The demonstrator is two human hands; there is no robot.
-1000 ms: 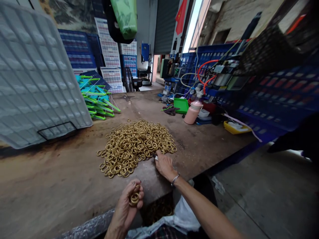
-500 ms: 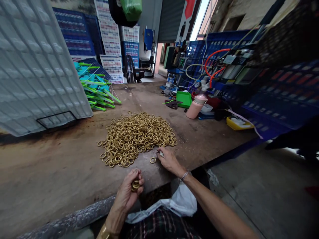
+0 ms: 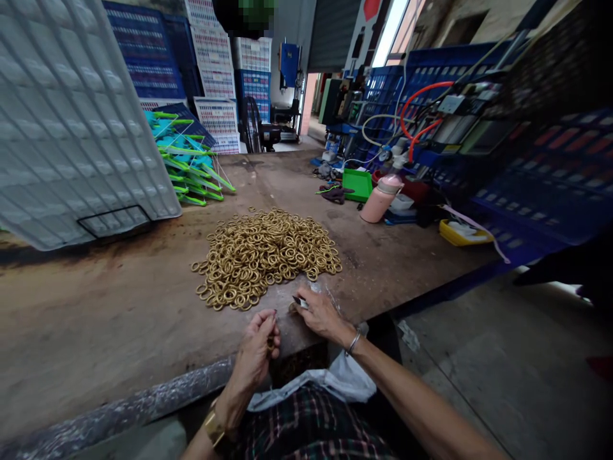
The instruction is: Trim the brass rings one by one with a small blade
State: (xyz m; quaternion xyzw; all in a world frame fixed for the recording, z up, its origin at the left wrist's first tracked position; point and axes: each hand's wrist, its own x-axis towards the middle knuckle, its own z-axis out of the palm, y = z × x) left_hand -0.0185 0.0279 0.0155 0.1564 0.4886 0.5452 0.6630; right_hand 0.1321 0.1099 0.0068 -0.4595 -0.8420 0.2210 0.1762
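A heap of brass-coloured rings (image 3: 271, 252) lies on the worn table. My left hand (image 3: 256, 345) is closed in front of the heap, near the table edge, with several rings partly visible in its curled fingers. My right hand (image 3: 323, 314) is just to its right, fingers pinched around a small tool (image 3: 299, 301) with a dark tip and a pale part; its exact kind is unclear. Under the right fingertips a single ring (image 3: 292, 308) shows in part at the tabletop. Whether those fingers grip that ring too is hidden.
A large grey plastic crate (image 3: 90, 140) stands at the left, beside bright green and turquoise plastic pieces (image 3: 191, 166). To the right are a pink bottle (image 3: 382, 199), a green tray (image 3: 357, 185) and a yellow dish (image 3: 462, 233). An open white bag (image 3: 330, 383) sits below the table edge.
My right hand has moved left onto the loose ring that lay in front of the heap. My left hand has turned and risen slightly, hiding more of its rings. The view has shifted slightly.
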